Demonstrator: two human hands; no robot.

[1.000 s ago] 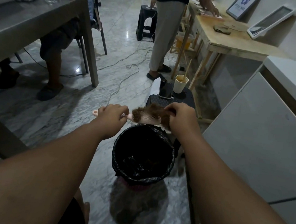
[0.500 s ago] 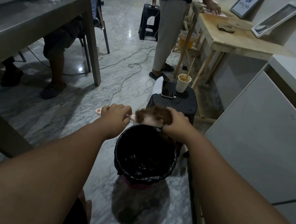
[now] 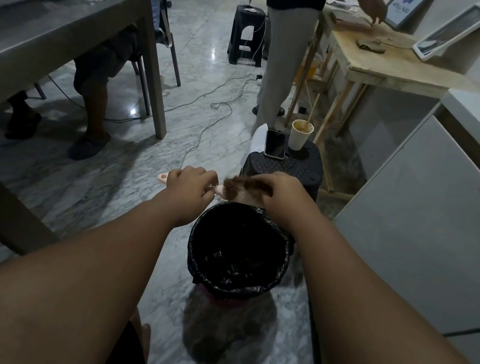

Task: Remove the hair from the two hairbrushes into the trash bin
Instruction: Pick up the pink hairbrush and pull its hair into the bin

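A pale pink hairbrush [image 3: 233,194] is held level just above the far rim of the trash bin [image 3: 197,245], which is lined with a black bag. My left hand [image 3: 189,188] is closed around the brush handle, whose end sticks out to the left. A clump of brown hair [image 3: 244,183] sits on the bristles. My right hand [image 3: 281,194] covers the right end of the brush head, its fingers pinched on the hair. Only one hairbrush is in sight.
A black stool [image 3: 292,169] just beyond the bin carries a phone [image 3: 275,143] and a paper cup [image 3: 300,135]. A grey table [image 3: 56,38] with a seated person stands left, a white cabinet [image 3: 435,215] right. A standing person [image 3: 286,48] and cables [image 3: 220,103] are ahead.
My right hand has slid leftward over the brush head and now grips the hair from above. The brush and my left hand stay over the bin.
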